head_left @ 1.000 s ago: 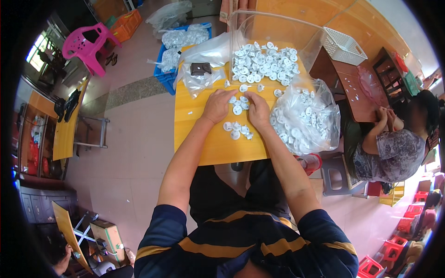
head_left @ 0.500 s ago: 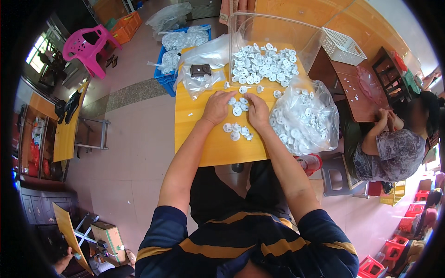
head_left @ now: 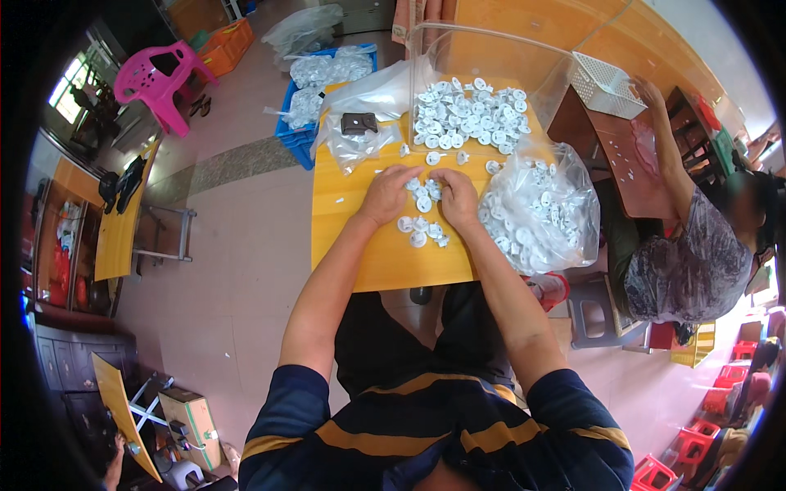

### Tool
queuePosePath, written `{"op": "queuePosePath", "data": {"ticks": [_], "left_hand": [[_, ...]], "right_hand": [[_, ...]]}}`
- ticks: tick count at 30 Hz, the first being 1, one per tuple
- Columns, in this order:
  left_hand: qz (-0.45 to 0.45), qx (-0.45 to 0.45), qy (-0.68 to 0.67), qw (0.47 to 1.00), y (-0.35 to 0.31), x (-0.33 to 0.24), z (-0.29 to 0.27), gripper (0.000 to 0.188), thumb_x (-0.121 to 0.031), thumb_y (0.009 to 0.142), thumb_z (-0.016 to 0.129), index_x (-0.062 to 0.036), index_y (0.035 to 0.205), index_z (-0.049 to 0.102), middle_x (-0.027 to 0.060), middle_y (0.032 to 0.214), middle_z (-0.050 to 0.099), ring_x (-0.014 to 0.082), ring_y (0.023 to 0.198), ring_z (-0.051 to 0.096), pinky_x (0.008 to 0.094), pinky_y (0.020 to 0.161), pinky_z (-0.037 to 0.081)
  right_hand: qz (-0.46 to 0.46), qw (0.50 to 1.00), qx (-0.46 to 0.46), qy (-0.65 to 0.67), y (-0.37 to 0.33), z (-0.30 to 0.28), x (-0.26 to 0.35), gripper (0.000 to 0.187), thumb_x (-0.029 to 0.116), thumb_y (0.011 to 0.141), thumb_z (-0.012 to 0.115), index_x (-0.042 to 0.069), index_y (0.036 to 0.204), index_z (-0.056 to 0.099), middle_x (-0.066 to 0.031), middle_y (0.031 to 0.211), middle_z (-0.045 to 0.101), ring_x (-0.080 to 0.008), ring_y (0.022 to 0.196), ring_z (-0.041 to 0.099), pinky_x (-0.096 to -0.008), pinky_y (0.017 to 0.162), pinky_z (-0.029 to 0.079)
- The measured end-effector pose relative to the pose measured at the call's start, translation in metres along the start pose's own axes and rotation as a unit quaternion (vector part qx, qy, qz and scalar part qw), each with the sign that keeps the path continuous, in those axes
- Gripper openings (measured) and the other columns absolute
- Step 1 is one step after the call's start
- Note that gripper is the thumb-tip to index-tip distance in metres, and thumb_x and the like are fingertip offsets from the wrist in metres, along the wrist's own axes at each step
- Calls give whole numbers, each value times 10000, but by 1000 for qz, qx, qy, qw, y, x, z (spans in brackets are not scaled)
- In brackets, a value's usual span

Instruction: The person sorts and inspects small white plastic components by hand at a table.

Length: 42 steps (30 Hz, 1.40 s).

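Note:
On the yellow table (head_left: 332,245), my left hand (head_left: 390,196) and my right hand (head_left: 456,199) lie either side of a small cluster of white round plastic parts (head_left: 422,202). The fingers of both hands curl inward, their tips close together at the cluster's far side. Whatever sits between the fingers is hidden or too small to tell. Nearer to me lies a second small group of the same parts (head_left: 418,239). A few single parts (head_left: 433,158) lie just beyond my hands.
Behind stands a clear plastic bin (head_left: 491,37) with many white parts. A clear bag (head_left: 573,245) of parts rests at the right, and a dark brown case (head_left: 359,123) lies on plastic at the far left. A co-worker (head_left: 692,262) sits at a brown table (head_left: 618,184).
My hands stay around the cluster with small finger shifts, and its parts have moved slightly. The co-worker has stretched an arm out toward the white basket. The whole view has shifted a little.

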<state>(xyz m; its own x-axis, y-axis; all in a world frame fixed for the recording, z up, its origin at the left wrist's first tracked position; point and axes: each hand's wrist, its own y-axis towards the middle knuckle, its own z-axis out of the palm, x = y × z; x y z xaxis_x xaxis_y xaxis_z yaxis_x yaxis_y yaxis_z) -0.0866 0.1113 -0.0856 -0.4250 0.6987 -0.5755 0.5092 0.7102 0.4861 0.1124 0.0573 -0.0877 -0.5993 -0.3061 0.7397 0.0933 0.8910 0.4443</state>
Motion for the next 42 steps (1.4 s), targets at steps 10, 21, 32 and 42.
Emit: {"op": "queuePosePath", "data": {"ticks": [10, 21, 32, 42], "left_hand": [[-55, 79, -136, 986, -39, -41, -20, 655, -301, 869, 693, -48, 1446, 512, 199, 1389, 580, 372, 1297, 532, 443, 1114, 403], [44, 56, 71, 995, -53, -75, -1, 808, -257, 764, 763, 21, 1447, 431, 224, 1350, 545, 416, 1266, 504, 479, 1119, 390], [-49, 55, 138, 988, -56, -87, -2, 502, -176, 757, 733, -59, 1229, 606, 151, 1099, 660, 367, 1065, 607, 478, 884, 506], [-75, -27, 67, 995, -48, -91, 16, 330, -205, 796, 731, -120, 1101, 636, 117, 1026, 671, 352, 970, 660, 472, 796, 541]], "right_hand": [[58, 980, 118, 146, -30, -25, 29, 346, 125, 937, 524, 21, 1250, 627, -207, 1166, 671, -362, 1129, 626, -413, 1003, 483], [-76, 988, 21, -135, -63, -8, 58, 508, 236, 892, 673, -14, 1317, 551, -234, 1193, 626, -417, 1111, 590, -484, 978, 473], [-37, 991, 11, -131, -75, -8, 68, 291, 254, 890, 684, 80, 1120, 652, -170, 1005, 666, -387, 939, 627, -473, 820, 515], [36, 997, -60, -20, -67, -4, 65, 277, 303, 931, 694, 40, 1017, 699, -205, 949, 690, -408, 886, 661, -459, 776, 527]]}}
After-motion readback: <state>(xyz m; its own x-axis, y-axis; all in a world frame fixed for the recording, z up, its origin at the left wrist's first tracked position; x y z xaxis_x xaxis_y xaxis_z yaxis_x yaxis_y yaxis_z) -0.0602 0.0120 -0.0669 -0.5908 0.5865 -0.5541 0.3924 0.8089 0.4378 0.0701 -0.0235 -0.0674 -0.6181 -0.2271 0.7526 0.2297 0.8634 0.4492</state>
